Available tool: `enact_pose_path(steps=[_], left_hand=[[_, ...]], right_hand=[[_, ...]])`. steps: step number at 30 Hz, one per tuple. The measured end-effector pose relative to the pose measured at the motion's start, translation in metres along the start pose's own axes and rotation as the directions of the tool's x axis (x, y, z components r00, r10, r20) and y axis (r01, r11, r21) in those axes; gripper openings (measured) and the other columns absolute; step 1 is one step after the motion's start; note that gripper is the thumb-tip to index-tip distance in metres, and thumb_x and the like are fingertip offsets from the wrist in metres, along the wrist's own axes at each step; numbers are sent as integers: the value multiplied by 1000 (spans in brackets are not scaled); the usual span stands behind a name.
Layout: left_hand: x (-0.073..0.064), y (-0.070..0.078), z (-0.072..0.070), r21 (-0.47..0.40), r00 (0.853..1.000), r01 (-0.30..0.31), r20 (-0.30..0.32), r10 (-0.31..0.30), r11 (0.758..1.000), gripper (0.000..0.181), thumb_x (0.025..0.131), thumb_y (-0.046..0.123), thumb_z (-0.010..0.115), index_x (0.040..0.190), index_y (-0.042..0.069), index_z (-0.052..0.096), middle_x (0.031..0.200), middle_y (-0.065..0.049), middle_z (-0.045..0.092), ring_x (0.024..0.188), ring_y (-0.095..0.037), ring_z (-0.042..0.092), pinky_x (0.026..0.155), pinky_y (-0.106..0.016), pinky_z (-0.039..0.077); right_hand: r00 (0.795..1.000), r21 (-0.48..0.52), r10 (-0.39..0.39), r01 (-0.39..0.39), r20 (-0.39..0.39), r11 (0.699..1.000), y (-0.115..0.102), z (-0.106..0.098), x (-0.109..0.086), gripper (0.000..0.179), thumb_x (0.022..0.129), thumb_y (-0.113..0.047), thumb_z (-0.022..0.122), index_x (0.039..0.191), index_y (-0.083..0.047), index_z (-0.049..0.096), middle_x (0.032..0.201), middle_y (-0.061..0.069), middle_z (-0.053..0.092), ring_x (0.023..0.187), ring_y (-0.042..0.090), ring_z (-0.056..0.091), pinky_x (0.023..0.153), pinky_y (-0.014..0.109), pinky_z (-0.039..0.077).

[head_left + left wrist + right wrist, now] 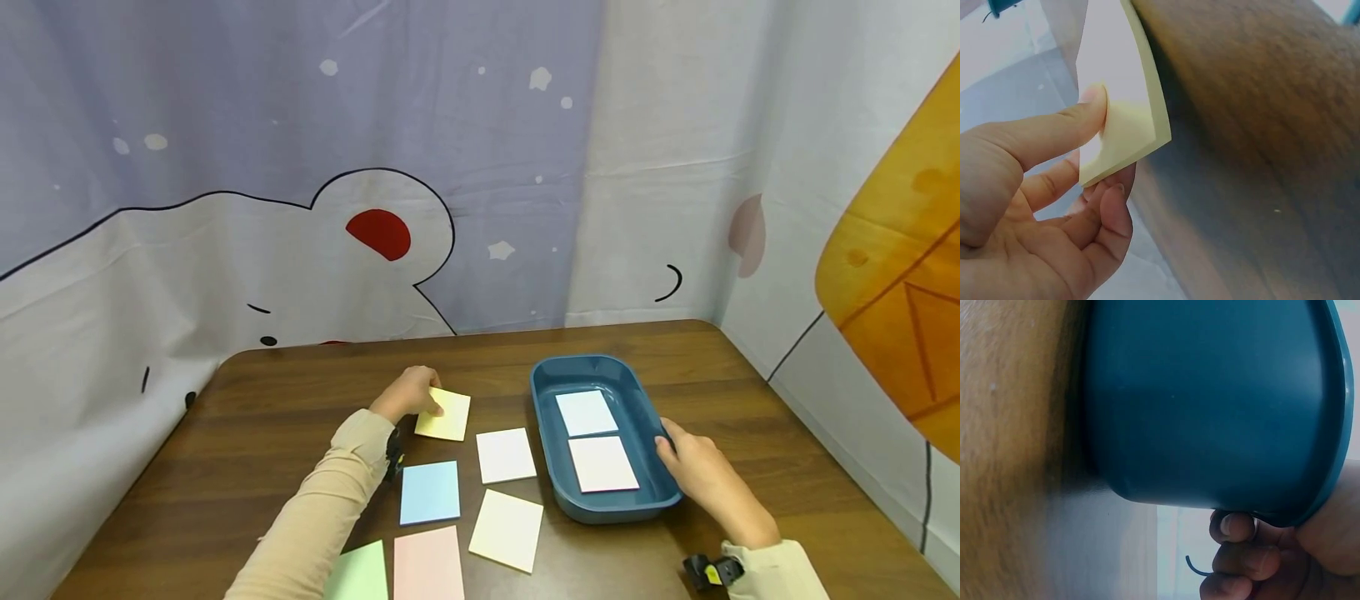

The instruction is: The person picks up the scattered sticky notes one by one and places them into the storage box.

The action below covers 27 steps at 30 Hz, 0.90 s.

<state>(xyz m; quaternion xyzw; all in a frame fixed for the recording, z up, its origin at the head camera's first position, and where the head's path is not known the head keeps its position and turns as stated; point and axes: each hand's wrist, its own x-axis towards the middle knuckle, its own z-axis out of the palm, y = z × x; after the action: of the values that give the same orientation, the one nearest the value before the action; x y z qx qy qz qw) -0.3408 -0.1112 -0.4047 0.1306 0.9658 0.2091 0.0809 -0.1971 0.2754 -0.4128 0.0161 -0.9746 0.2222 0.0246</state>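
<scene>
Yel pad [452, 419] in L hand [409, 395], blue tray [611, 512] upright.

This is a small indoor tabletop corner closed in by cloth; whether it belongs to a home, a studio or an office cannot be told. Printed fabric [225, 100] hangs behind the wood-grain table [285, 400] and along its right side, lightly creased, hiding the room beyond. The print is childlike: a white cartoon animal [247, 258] with a red-centred ear, white stars [540, 79] on lavender, an orange shape [900, 325] at right. Sticky-note pads [430, 493] and a blue tray [615, 512] make the surface desk-like.
</scene>
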Motion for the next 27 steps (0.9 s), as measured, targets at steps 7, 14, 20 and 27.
enact_pose_path(steps=[7, 14, 20, 27], left_hand=[[-3, 6, -10, -58, 1000, -16, 24, 18, 998, 27, 82, 7, 74, 106, -2, 66, 107, -15, 66, 92, -25, 61, 81, -38, 52], [-3, 13, -16, -99, 997, -82, 3, 83, 992, 20, 85, 6, 70, 104, 0, 67, 103, -13, 66, 84, -19, 60, 74, -31, 51], [-3, 29, -21, -144, 992, -127, -15, 126, 981, 23, 86, 6, 69, 107, 0, 67, 93, -11, 65, 78, -17, 57, 70, -29, 49], [-2, 50, -26, -195, 989, -144, -45, 137, 970, 24, 87, 8, 69, 109, 2, 68, 89, -9, 63, 75, -17, 52, 66, -27, 45]], right_hand=[[1000, 4, -1, 1, -2, 1000, 0, 0, 0, 45, 98, -12, 44, 132, 18, 41, 122, 41, 52, 107, 53, 56, 87, 62, 45], [1000, 7, 4, -4, 9, 1000, -1, -1, 0, 45, 99, -12, 44, 132, 18, 41, 123, 41, 51, 108, 54, 56, 87, 62, 46], [1000, 10, 9, -9, 15, 1000, 0, -1, 1, 46, 99, -13, 44, 133, 17, 40, 124, 41, 51, 109, 53, 56, 87, 62, 46], [1000, 10, 3, -3, 12, 1000, 1, 0, 0, 46, 98, -12, 44, 133, 18, 40, 125, 41, 50, 109, 54, 55, 88, 62, 45]])
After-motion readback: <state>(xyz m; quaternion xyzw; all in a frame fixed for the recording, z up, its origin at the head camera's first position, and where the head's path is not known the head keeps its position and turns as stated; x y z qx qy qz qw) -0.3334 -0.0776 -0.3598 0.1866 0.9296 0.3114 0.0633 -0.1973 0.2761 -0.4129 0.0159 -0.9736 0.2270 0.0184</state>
